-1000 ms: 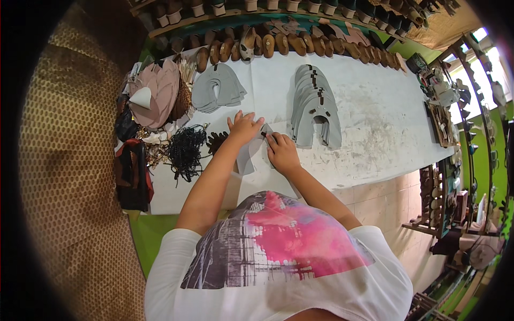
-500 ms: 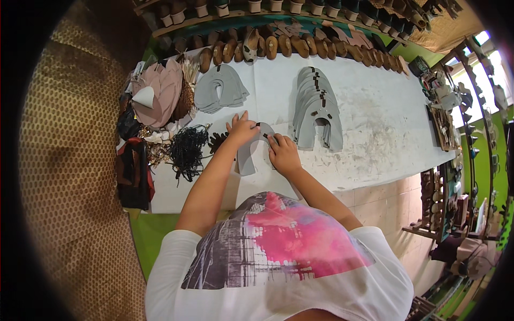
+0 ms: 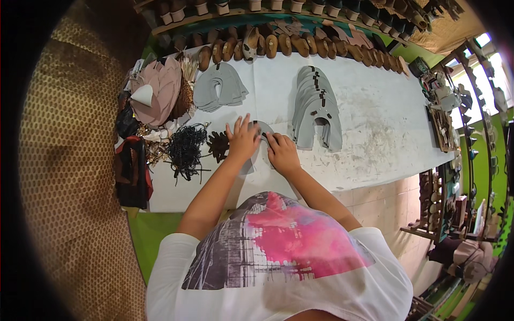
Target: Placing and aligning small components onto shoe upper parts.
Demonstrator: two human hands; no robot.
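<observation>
A grey, curved U-shaped cut piece [image 3: 264, 126], like a shoe upper part, lies on the white table between my hands. My left hand [image 3: 243, 141] rests over its left arm with the fingers spread, hiding much of it. My right hand [image 3: 284, 153] lies on its right side, fingertips pressing near a small dark strip on the grey edge. Left of my left hand is a cluster of dark brown small pieces [image 3: 218, 145]. Similar grey pieces sit in an overlapping stack [image 3: 219, 88] at the back left. Another overlapped row of grey pieces [image 3: 317, 112], bearing dark patches, lies to the right.
Black stringy material [image 3: 188, 152], pinkish cut sheets [image 3: 158, 93] and a dark bag [image 3: 133, 171] crowd the table's left end. Wooden shoe lasts [image 3: 286, 46] line the back edge. Racks of shoes [image 3: 439, 203] stand at the right beyond the white table [image 3: 380, 144].
My left hand has shifted slightly down over the grey piece and its fingers have spread wider. The right hand has hardly moved.
</observation>
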